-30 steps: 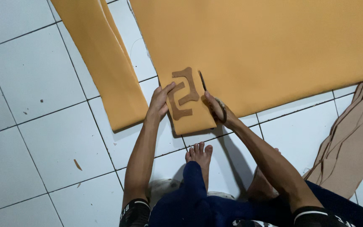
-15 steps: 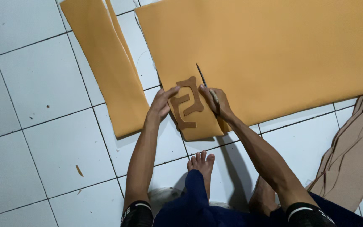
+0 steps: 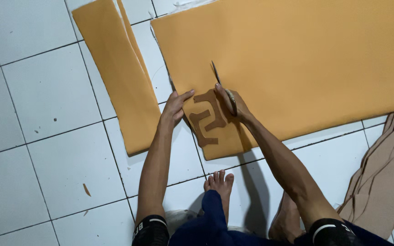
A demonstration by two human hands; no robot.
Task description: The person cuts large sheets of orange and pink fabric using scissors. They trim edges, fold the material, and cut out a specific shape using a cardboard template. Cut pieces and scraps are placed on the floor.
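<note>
Here the right hand (image 3: 231, 101) holds scissors (image 3: 222, 86) beside a brown pattern (image 3: 208, 117).

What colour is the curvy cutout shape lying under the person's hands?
Brown, darker than the orange-tan sheet beneath the cutout shape; the head view shows it.

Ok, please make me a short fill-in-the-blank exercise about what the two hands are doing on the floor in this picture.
1. The left hand presses a brown ____ template flat on the orange sheet.
2. The right hand holds a pair of ____ against the sheet.
3. A narrower orange strip lies to the ____ of the big sheet.
4. Everything rests on a floor of white ____.

Missing words: cardboard; scissors; left; tiles
</note>
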